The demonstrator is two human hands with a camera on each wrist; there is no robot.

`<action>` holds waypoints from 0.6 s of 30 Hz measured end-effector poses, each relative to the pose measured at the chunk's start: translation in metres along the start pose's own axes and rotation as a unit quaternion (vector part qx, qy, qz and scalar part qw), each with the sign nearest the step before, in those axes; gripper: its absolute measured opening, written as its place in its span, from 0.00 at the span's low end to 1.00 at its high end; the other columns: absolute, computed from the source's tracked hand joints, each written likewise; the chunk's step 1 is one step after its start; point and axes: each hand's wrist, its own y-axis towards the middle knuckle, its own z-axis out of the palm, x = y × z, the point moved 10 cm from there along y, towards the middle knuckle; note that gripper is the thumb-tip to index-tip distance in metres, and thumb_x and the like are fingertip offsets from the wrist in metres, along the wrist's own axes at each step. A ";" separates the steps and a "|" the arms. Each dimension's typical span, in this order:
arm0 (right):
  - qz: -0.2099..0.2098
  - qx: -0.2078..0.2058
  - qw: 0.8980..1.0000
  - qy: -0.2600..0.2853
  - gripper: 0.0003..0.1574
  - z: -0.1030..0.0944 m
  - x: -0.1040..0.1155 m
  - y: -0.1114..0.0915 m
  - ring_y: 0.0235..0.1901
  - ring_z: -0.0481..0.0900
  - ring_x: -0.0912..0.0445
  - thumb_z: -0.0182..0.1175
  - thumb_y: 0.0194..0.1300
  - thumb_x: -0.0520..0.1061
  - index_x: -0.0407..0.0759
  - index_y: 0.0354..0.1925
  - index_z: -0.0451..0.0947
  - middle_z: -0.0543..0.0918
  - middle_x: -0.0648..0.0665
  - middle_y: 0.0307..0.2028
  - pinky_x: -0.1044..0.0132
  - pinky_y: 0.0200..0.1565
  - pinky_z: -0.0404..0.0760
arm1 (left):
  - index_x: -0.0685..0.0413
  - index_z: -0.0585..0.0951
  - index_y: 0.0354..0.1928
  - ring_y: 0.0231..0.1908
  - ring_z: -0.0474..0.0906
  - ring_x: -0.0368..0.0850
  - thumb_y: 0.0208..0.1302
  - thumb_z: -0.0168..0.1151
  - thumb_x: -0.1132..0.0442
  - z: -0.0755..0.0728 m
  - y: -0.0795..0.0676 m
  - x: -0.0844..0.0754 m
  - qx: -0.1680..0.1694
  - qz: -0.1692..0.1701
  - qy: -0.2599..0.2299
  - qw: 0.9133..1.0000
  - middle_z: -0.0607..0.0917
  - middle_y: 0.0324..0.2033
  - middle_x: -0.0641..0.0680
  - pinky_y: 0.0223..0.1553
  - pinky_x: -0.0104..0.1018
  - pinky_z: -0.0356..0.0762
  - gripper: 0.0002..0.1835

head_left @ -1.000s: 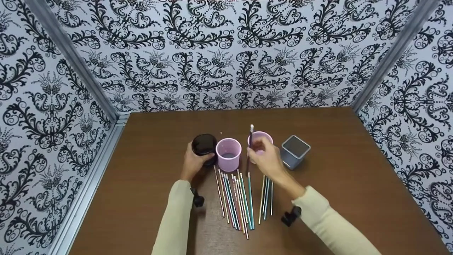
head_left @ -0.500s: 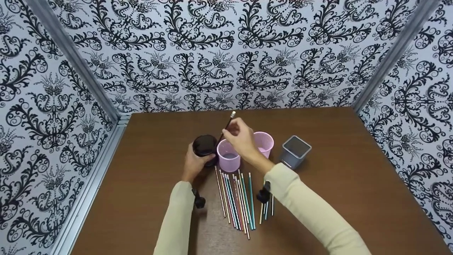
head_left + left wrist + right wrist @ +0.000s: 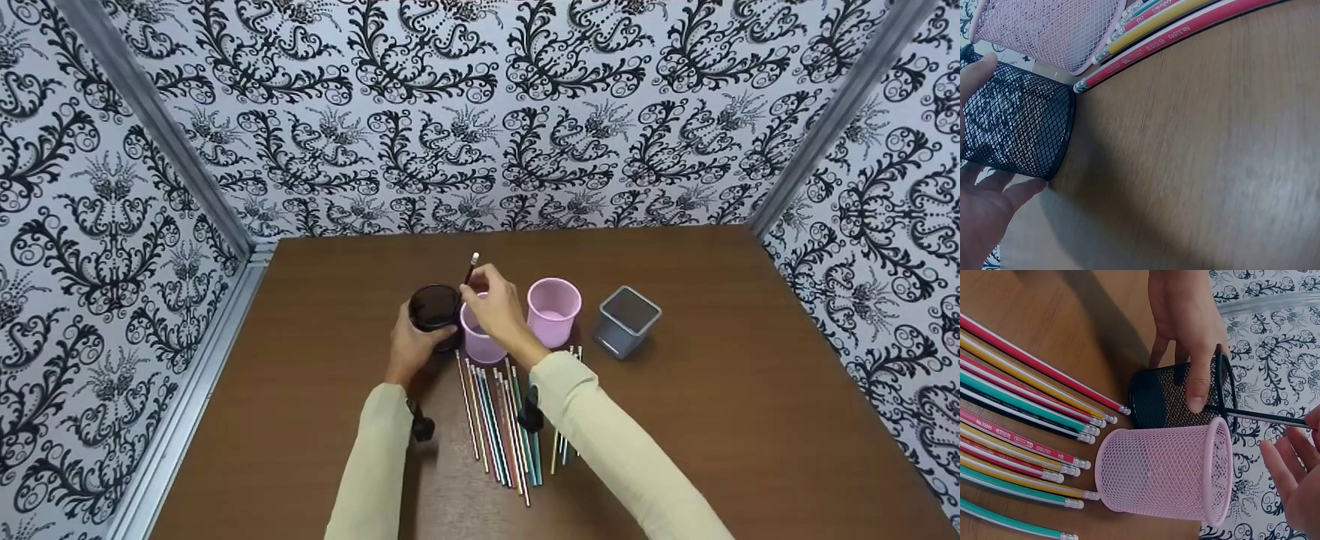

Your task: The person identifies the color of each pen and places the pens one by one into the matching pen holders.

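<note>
My left hand grips a black mesh pen cup standing upright at the left of the row, thumb at its near side. In my right hand, thumb and fingers pinch a black pencil near its eraser end. The pencil slants, white eraser up, and its lower part runs inside the mouth of the black cup in the right wrist view. Close beside that cup stands a pink mesh pen cup, partly covered by my right hand in the head view.
Several striped pencils lie side by side in front of the cups, erasers toward them. A few more pencils lie under the right forearm. Further right stand a second pink cup and a square grey cup. Patterned walls enclose the table.
My right hand has carried the black pencil leftward from before the second pink cup to the black cup, then lowered it slightly. My left hand has kept its grip there.
</note>
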 end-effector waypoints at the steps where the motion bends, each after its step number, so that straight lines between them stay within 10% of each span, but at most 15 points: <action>1: 0.004 -0.002 1.000 -0.014 0.10 0.001 -0.002 0.000 0.45 0.85 0.49 0.62 0.65 0.42 0.39 0.44 0.77 0.88 0.41 0.42 0.57 0.52 0.82 | 0.60 0.66 0.69 0.64 0.74 0.60 0.44 0.82 0.59 0.000 0.000 0.000 -0.002 0.000 0.000 1.000 0.78 0.62 0.65 0.68 0.52 0.68 0.50; 18: 0.064 0.000 0.990 -0.127 0.12 0.015 -0.020 -0.011 0.41 0.87 0.45 0.64 0.64 0.47 0.40 0.41 0.83 0.90 0.43 0.36 0.50 0.46 0.81 | 0.60 0.62 0.65 0.64 0.73 0.59 0.45 0.81 0.63 0.006 -0.001 0.007 0.002 -0.012 -0.048 0.999 0.76 0.63 0.66 0.69 0.52 0.67 0.48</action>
